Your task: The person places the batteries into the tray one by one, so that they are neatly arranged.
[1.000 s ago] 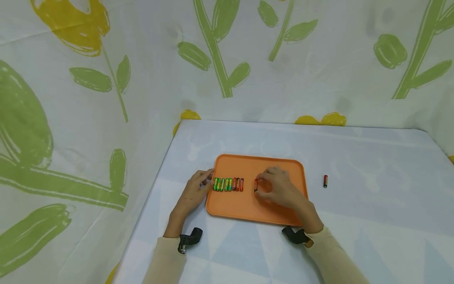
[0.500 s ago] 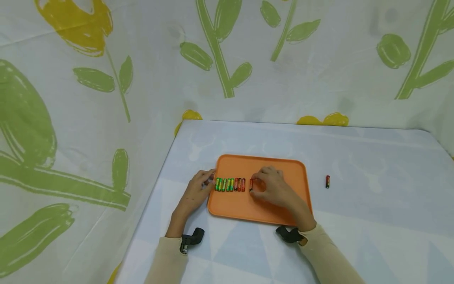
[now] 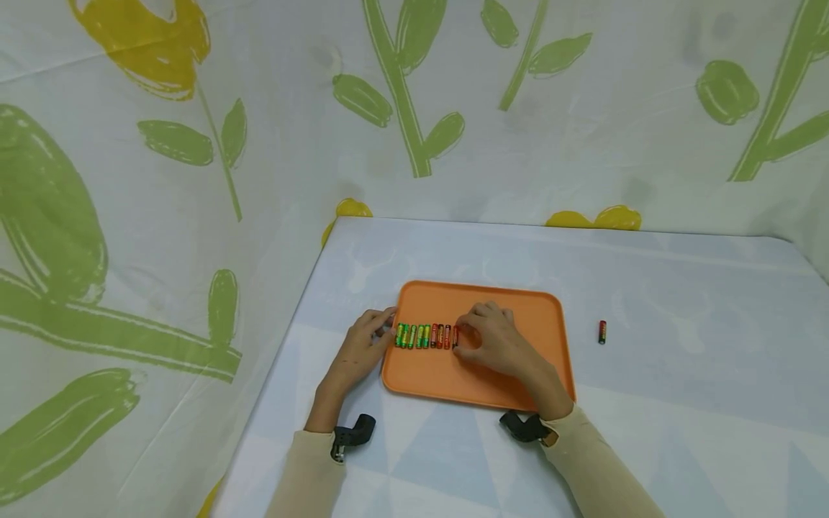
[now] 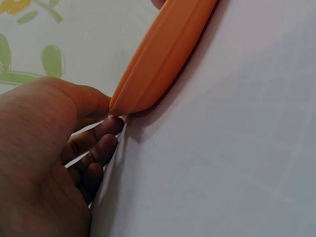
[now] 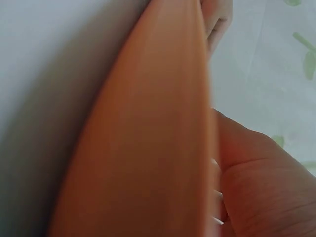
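Several green-and-yellow batteries [image 3: 411,336] and several red ones [image 3: 440,336] lie side by side in a row on the orange tray [image 3: 421,378]. My right hand [image 3: 495,342] pinches another red battery [image 3: 455,337] upright to the row at its right end, between thumb and index finger. At the tray's left rim, my left hand [image 3: 363,345] holds the edge with thumb and index finger. The left wrist view shows its thumb [image 4: 91,101] against the tray's rim, the other fingers bent below. In the right wrist view the tray wall [image 5: 148,133] hides most of the right hand.
A single red-and-black battery [image 3: 602,332] lies on the table [image 3: 680,309] to the right of the tray. Dark wrist cameras sit on both forearms. A pale cloth wall with a leaf print [image 3: 291,144] stands behind and to the left.
My right hand has slid leftward with its red battery, closing the gap to the end of the row. The left hand stays at the tray's rim.
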